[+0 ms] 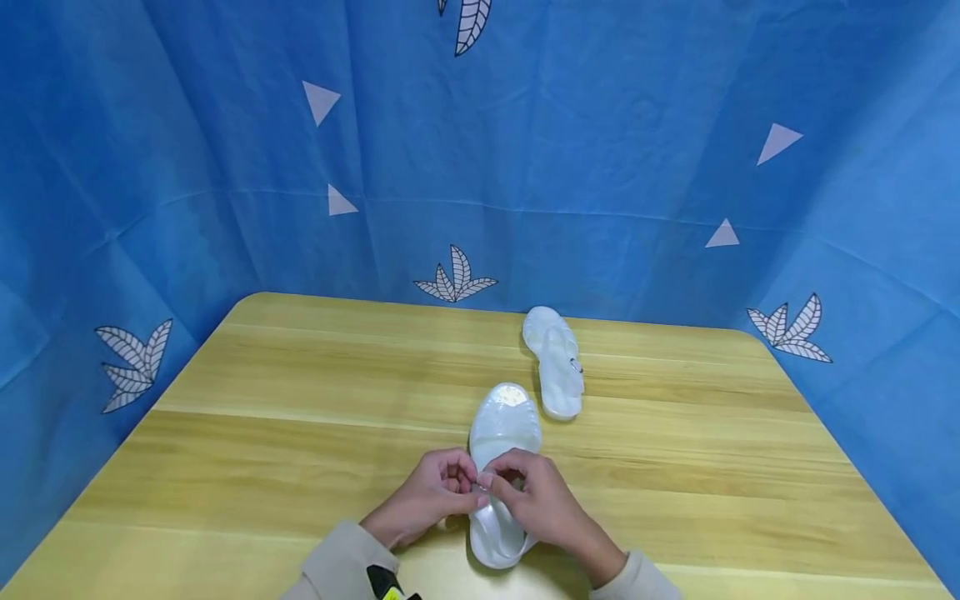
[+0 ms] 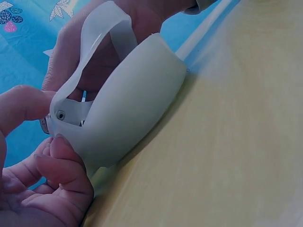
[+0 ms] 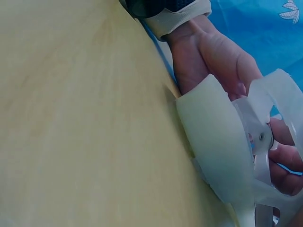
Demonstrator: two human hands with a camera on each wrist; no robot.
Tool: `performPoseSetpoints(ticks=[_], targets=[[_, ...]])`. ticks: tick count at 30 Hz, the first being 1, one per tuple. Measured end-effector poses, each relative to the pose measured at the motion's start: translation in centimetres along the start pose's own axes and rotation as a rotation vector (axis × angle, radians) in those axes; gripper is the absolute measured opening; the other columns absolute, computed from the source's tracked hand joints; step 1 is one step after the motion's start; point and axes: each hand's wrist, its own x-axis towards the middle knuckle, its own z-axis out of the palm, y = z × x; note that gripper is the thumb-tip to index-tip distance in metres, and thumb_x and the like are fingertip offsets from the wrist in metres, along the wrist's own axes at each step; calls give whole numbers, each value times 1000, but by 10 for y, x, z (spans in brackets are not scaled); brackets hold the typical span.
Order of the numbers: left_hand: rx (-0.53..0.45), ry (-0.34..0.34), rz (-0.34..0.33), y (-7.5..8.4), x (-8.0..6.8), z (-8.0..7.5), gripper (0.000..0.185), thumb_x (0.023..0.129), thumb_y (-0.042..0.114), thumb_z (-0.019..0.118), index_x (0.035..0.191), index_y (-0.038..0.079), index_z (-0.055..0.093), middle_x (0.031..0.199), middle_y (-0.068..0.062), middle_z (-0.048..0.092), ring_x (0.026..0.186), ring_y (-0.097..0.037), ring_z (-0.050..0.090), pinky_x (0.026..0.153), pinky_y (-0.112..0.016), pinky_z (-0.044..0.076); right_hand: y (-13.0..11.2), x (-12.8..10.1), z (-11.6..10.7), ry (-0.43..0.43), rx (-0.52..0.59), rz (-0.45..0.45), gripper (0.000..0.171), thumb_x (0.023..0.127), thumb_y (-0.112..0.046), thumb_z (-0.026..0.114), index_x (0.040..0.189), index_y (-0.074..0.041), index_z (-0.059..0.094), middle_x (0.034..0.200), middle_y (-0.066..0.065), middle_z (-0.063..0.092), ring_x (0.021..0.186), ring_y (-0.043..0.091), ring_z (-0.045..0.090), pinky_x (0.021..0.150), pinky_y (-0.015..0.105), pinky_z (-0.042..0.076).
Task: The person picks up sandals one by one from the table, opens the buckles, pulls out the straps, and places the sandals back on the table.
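A white sandal [image 1: 504,425] lies on the table with its toe pointing away from me. At its left side, my left hand [image 1: 427,493] pinches the strap close to a small metal buckle [image 2: 45,124]. My right hand [image 1: 546,502] reaches across from the right, thumb and index finger pinching the same strap by the buckle. In the left wrist view the heel strap [image 2: 90,45] arches above the sandal's heel. The right wrist view has the sole's pale outer side [image 3: 215,137] close up, with fingers partly hidden behind the straps.
A second white sandal [image 1: 558,375] with a small buckle on its right side lies farther back, slightly right. Both rest on a light wood-grain table [image 1: 300,375]. Blue patterned cloth [image 1: 555,167] hangs behind the table and along its sides.
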Motion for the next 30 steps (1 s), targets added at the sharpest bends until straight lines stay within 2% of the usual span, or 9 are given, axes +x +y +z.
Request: performPoseSetpoints(ticks=[6,15,24,30], targets=[[-2,5,-2,0,1,0,24,75,-1,72,90,-6,53,79,-1,53,68,-7,49,59,-15,43,1,0,2,35,-32,12,15,91,-24,63,88,-11,68,82,-3,65,73,5,56,63,22,48],[-19,9,-25,1,1,2,24,75,-1,71,90,-5,53,77,0,53,67,-7,48,57,-15,42,1,0,3,63,-11,39,17,92,-24,61,90,-8,68,83,-2,66,75,6,57,66,22,48],[-49,-21,-24,2,1,2,19,79,4,71,92,2,58,84,-1,60,69,-7,52,59,-17,43,1,0,-3,-14,80,21,18,90,-26,63,95,-9,69,92,1,68,84,11,61,71,24,51],[25,-2,-2,7,0,4,28,81,8,71,99,-8,58,83,-1,59,68,-6,53,61,-17,46,-1,1,-11,-61,101,17,20,94,-24,59,101,-9,69,100,2,68,98,17,63,82,25,50]])
